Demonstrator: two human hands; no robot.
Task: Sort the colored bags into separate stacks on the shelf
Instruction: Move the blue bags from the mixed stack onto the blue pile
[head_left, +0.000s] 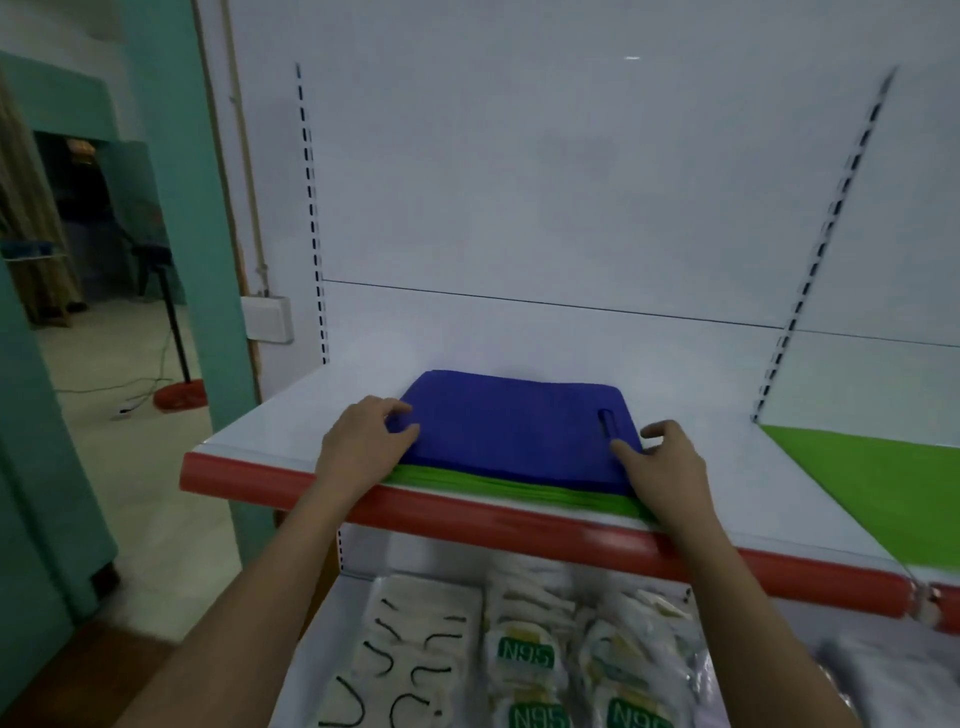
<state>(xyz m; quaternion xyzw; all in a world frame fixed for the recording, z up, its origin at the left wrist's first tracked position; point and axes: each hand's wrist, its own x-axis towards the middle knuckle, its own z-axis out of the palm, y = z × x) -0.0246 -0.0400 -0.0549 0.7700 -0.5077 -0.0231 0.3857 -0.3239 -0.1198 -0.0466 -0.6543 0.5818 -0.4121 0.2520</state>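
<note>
A stack of blue bags (511, 428) lies on top of several green bags (519, 488) on the white shelf (291, 426), close to its red front edge. My left hand (363, 441) grips the left edge of the blue stack, thumb on top. My right hand (662, 462) holds the right front corner, thumb pressed on the blue top near a slot-shaped handle hole (607, 422). A separate green bag (878, 488) lies flat on the shelf bay to the right.
The shelf's red front rail (519, 519) runs across below my wrists. On the lower shelf lie packets of N95 masks (524, 654). A slotted upright (311, 218) and a white back panel stand behind. To the left a doorway and a fan stand (176, 358).
</note>
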